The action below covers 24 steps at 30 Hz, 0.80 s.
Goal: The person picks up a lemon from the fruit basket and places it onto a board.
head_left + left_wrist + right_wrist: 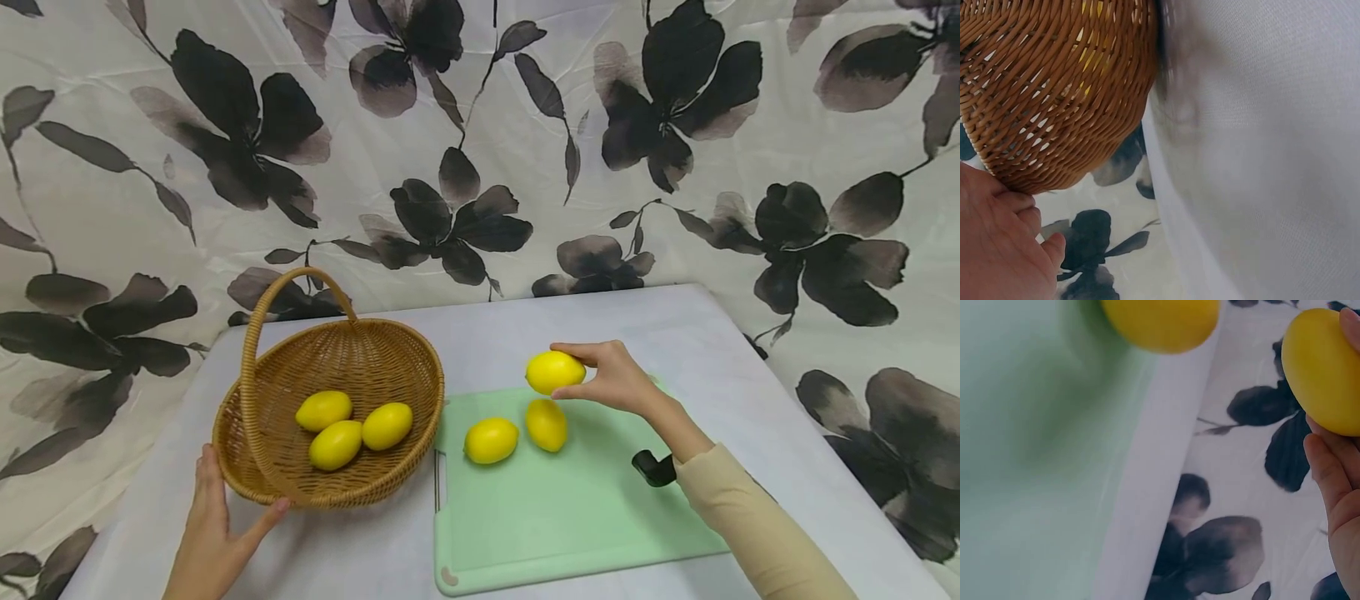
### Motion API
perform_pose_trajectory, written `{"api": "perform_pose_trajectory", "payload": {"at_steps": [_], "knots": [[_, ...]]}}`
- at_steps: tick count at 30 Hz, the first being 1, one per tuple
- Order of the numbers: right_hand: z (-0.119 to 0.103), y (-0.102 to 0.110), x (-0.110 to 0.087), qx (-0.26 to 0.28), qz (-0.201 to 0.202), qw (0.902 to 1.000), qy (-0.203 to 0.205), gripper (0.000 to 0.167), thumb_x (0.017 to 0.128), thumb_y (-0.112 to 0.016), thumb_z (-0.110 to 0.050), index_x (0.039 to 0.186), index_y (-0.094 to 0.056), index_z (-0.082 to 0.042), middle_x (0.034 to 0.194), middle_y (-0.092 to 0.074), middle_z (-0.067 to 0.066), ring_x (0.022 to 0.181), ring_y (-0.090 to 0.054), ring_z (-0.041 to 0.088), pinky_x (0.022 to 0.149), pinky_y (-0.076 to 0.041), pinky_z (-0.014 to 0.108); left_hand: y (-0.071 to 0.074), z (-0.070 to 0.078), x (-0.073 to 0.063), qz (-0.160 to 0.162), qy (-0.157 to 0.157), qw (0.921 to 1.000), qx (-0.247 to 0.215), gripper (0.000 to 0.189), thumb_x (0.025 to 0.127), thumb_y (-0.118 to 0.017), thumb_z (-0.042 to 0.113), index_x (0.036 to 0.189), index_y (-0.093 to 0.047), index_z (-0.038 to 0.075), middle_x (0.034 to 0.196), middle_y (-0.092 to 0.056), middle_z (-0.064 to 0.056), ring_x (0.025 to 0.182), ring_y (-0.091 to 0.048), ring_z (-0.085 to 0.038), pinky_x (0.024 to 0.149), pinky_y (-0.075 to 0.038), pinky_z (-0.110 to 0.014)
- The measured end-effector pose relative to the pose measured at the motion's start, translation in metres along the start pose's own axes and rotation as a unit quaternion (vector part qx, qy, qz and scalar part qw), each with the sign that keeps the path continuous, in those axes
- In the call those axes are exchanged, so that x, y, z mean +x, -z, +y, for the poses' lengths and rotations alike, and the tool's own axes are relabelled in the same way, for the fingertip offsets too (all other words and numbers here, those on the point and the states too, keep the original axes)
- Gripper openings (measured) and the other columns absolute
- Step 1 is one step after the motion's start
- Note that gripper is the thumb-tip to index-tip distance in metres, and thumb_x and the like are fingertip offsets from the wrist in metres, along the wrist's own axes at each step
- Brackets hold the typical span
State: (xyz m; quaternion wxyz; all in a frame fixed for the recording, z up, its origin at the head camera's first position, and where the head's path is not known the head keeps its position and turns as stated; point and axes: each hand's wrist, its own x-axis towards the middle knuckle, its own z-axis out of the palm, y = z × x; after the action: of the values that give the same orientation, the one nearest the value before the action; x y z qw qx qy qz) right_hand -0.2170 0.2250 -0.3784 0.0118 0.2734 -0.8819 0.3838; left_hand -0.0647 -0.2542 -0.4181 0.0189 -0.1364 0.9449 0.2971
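My right hand (600, 375) pinches a yellow lemon (553, 372) between thumb and fingers, just above the far part of the green cutting board (570, 517). The same lemon (1325, 372) fills the upper right of the right wrist view. Two more lemons (491, 440) (547, 424) lie on the board under it. A wicker basket (352, 492) with a handle holds three lemons (352, 425). My left hand (213, 533) rests against the basket's near rim, thumb spread; its fingers (1016, 212) touch the weave (1054, 94).
The table (675, 333) wears a white cloth. A floral black-and-white curtain (480, 150) hangs behind and around it. A small black object (654, 468) lies at the board's right edge, by my right forearm.
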Motion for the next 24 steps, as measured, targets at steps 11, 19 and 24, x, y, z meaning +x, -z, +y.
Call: {"api": "perform_pose_trajectory", "payload": {"at_steps": [11,19,24], "knots": [[0.033,-0.006,-0.027,-0.006,0.0,0.9982,-0.06,0.067,0.072,-0.084,-0.027,0.129,-0.06,-0.002,0.126,-0.064,0.018,0.113,-0.063,0.035,0.094,-0.053,0.046,0.002,-0.001,0.001,-0.022,0.013,0.9996,0.008,0.117,0.089,-0.055,0.06,0.142,0.034,0.005,0.149,0.037,-0.019,0.14,0.022,-0.047,0.11,-0.001,-0.07],[0.056,-0.013,-0.048,-0.011,0.006,0.9955,-0.094,0.067,0.072,-0.084,-0.027,0.128,-0.06,0.001,0.125,-0.063,0.021,0.112,-0.063,0.038,0.103,-0.045,0.052,0.003,-0.001,0.002,-0.025,0.008,0.9996,0.011,0.117,0.089,-0.055,0.059,0.142,0.034,0.005,0.148,0.036,-0.021,0.14,0.022,-0.048,0.11,-0.002,-0.071],[0.067,-0.02,-0.058,-0.011,0.011,0.9945,-0.103,0.066,0.072,-0.084,-0.025,0.126,-0.06,0.004,0.122,-0.065,0.023,0.11,-0.064,0.038,0.107,-0.04,0.053,0.003,-0.002,0.002,-0.014,-0.004,0.9999,0.007,0.116,0.09,-0.056,0.058,0.143,0.033,0.004,0.149,0.035,-0.02,0.14,0.022,-0.048,0.11,-0.001,-0.07]]}}
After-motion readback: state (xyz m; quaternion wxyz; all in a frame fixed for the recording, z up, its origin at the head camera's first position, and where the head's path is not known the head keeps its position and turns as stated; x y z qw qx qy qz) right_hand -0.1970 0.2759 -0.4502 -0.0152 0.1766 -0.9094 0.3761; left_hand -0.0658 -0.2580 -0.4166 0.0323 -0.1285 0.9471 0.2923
